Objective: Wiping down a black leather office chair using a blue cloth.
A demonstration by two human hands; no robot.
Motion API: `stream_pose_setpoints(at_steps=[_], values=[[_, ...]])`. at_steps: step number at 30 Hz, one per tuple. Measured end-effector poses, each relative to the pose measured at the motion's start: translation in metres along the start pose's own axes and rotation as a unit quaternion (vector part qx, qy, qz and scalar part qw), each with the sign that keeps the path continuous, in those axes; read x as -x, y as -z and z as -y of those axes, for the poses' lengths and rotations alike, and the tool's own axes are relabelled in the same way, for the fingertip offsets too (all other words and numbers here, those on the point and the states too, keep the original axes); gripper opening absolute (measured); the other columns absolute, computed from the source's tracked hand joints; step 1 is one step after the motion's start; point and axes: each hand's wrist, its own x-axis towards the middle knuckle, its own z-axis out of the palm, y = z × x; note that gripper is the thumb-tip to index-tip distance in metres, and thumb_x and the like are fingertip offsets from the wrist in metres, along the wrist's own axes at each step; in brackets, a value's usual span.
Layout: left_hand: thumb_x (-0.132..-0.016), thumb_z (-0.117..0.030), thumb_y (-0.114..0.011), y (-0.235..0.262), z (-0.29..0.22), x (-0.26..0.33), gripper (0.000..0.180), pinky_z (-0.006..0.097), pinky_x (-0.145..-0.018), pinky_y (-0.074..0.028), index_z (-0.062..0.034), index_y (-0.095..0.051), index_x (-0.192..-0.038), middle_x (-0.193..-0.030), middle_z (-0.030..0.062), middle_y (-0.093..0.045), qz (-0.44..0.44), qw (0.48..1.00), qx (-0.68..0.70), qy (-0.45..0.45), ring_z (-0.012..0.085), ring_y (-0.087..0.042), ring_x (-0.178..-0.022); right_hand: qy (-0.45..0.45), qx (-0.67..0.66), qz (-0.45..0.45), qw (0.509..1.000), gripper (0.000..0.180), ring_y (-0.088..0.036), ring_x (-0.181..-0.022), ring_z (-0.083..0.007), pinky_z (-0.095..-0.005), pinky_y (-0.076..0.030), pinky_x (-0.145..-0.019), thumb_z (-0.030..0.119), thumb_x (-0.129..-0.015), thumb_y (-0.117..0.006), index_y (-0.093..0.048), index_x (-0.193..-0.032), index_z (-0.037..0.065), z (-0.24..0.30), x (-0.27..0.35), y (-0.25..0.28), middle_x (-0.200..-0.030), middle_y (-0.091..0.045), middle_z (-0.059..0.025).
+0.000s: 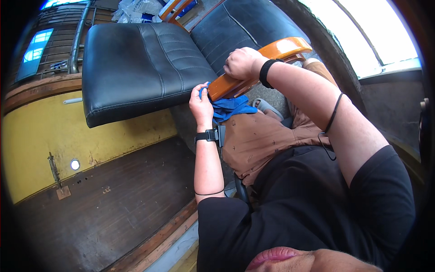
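Observation:
A chair with black padded upholstery [131, 63] lies tipped in front of me, its orange-brown wooden armrest [287, 46] slanting toward my lap. My left hand [201, 108] is closed at the armrest's near end, pinching part of a blue cloth [231, 109]. The rest of that cloth hangs crumpled below the armrest, over my brown trousers. Higher along the wood, my right hand [244, 63] is curled over the armrest with its fingers bent against the far side. Its fingertips are partly hidden.
To the left stand a yellow panel [136, 120] and a dark wooden board [113, 199] with a metal bolt [54, 167]. Clear plastic bags [136, 10] lie behind the chair. A metal rack [77, 41] is at the far left, a bright window [371, 31] at the right.

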Motion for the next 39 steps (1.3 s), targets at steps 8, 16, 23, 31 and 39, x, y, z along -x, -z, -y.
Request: stream_pose_setpoints(at_steps=[8, 16, 23, 31, 39], values=[[-0.102, 0.002, -0.054, 0.003, 0.008, 0.000, 0.012, 0.031, -0.103, -0.047, -0.0014, -0.065, -0.104, -0.122, 0.0137, -0.072, 0.015, 0.998, 0.062, 0.018, 0.0160, -0.064, -0.109, -0.024, -0.029, -0.016, 0.999, 0.038, -0.072, -0.085, -0.0325, -0.0437, -0.057, -0.084, 0.030, -0.097, -0.049, -0.077, -0.087, 0.005, -0.001, 0.001, -0.002, -0.087, -0.074, -0.0158], [-0.102, -0.003, -0.057, -0.005, -0.007, 0.005, 0.015, 0.032, -0.097, -0.051, 0.0032, -0.068, -0.111, -0.113, 0.0105, -0.073, -0.087, 0.991, 0.075, 0.069, 0.0145, -0.066, -0.102, -0.025, -0.011, -0.011, 1.000, 0.038, -0.072, -0.083, -0.0313, -0.0427, -0.058, -0.084, 0.030, -0.097, -0.050, -0.077, -0.087, 0.006, 0.001, 0.001, 0.002, -0.085, -0.074, -0.0149], [-0.101, -0.006, -0.061, -0.004, -0.012, 0.002, 0.018, 0.030, -0.094, -0.051, 0.0024, -0.071, -0.114, -0.107, 0.0091, -0.075, -0.021, 0.998, -0.058, 0.004, 0.0147, -0.068, -0.100, -0.030, -0.025, -0.017, 0.999, 0.038, -0.072, -0.082, -0.0324, -0.0433, -0.058, -0.084, 0.031, -0.096, -0.050, -0.076, -0.085, 0.005, 0.000, 0.000, -0.001, -0.083, -0.074, -0.0153], [-0.100, -0.007, -0.061, -0.009, -0.008, 0.006, 0.016, 0.032, -0.093, -0.052, -0.0011, -0.070, -0.112, -0.106, 0.0109, -0.076, -0.029, 0.998, -0.062, -0.014, 0.0184, -0.069, -0.100, -0.049, -0.040, -0.012, 0.998, 0.037, -0.072, -0.095, -0.0320, -0.0433, -0.056, -0.089, 0.034, -0.096, -0.052, -0.077, -0.093, 0.007, -0.002, 0.002, 0.001, -0.095, -0.074, -0.0146], [-0.099, -0.010, -0.060, 0.002, -0.002, 0.008, 0.017, 0.036, -0.088, -0.054, -0.0016, -0.070, -0.110, -0.101, 0.0133, -0.075, -0.045, 0.989, -0.138, 0.038, 0.0255, -0.071, -0.096, 0.118, -0.786, 0.073, 0.602, 0.046, -0.058, -0.078, -0.0180, -0.0356, -0.050, -0.086, 0.037, -0.109, -0.047, -0.063, -0.084, 0.002, 0.077, 0.055, 0.102, -0.082, -0.061, -0.0073]])
